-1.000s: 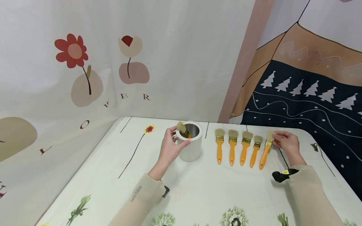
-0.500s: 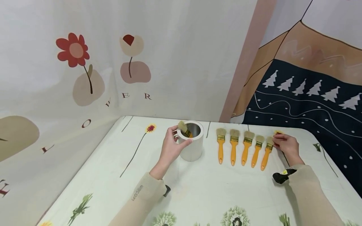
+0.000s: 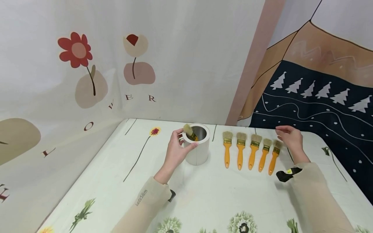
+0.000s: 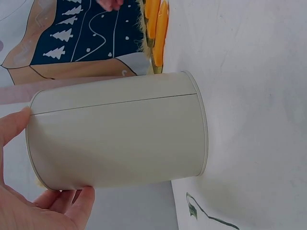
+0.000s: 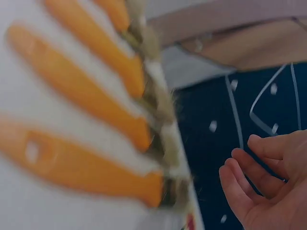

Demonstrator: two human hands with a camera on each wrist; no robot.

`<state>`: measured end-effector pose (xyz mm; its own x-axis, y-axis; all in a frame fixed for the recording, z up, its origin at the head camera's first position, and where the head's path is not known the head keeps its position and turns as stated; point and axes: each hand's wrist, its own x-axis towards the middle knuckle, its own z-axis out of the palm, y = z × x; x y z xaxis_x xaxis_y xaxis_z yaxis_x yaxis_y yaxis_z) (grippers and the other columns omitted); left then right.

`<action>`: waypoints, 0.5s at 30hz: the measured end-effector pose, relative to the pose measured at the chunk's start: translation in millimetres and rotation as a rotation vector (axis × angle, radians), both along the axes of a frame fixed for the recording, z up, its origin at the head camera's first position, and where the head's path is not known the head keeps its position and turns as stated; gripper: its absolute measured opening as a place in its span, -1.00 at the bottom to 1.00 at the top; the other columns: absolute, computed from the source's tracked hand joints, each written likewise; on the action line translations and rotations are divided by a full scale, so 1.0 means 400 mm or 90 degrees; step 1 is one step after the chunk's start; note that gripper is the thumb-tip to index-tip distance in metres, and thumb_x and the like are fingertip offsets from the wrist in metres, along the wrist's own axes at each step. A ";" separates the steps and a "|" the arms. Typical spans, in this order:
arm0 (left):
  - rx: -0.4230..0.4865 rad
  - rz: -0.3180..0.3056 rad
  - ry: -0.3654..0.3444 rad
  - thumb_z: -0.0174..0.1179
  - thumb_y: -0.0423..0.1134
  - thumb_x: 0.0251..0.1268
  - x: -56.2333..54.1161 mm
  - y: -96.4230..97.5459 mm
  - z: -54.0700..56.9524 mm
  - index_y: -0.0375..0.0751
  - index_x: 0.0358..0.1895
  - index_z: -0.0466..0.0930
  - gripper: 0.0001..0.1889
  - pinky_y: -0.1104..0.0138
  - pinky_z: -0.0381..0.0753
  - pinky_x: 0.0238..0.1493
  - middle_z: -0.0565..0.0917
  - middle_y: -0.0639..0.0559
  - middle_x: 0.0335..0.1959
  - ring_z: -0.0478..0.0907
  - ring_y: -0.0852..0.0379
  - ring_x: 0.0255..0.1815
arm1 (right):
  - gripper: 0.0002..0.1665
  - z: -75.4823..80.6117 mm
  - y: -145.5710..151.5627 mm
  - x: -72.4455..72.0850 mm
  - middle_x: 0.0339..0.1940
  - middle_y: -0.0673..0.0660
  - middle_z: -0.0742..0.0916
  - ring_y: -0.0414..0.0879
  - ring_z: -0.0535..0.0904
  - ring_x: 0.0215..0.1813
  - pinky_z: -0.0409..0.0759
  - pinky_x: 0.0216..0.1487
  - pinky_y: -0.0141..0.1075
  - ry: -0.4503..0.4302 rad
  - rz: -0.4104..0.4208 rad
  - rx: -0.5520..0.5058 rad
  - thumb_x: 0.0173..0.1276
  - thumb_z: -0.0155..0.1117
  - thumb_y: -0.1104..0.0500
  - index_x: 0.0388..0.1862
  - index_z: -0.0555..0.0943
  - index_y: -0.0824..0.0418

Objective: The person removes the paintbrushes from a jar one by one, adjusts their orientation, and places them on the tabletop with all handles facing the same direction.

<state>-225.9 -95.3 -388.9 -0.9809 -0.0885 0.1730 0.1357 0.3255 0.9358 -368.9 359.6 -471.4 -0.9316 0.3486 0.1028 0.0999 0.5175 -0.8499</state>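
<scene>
My left hand grips a white can near its top, the thumb on the near side of the rim and the fingers on the left side. Inside the can leans a paintbrush, its pale bristles poking out over the rim by the fingers. The left wrist view shows the can's plain wall with thumb and fingertips at its upper end. My right hand is raised beside the bristles of the rightmost paintbrush, fingers loosely bent and holding nothing. In the right wrist view that hand is apart from the brushes.
Several orange-handled paintbrushes lie in a row right of the can, bristles pointing away, among them the leftmost brush. They rest on a flower-print tablecloth. A printed curtain hangs behind the table's far edge.
My right hand has let go of the rightmost paintbrush's bristle end and risen slightly, up and to the left. That brush has shifted slightly toward me. The left hand and can stay put.
</scene>
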 end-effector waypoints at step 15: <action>0.000 -0.003 0.002 0.44 -0.26 0.15 0.001 -0.001 0.000 -0.29 0.40 0.20 -0.21 0.05 0.39 0.52 0.33 -0.20 0.44 0.32 -0.16 0.46 | -0.56 0.248 -0.304 0.118 -0.14 -0.15 0.71 -0.56 0.58 -0.24 0.68 -0.04 -0.61 0.055 0.132 -0.086 0.47 0.24 0.09 0.19 0.58 0.35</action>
<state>-225.5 -95.7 -389.0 -0.9809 -0.0840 0.1754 0.1394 0.3255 0.9352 -321.8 238.1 -372.0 -0.9745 0.1665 0.1505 -0.0725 0.4010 -0.9132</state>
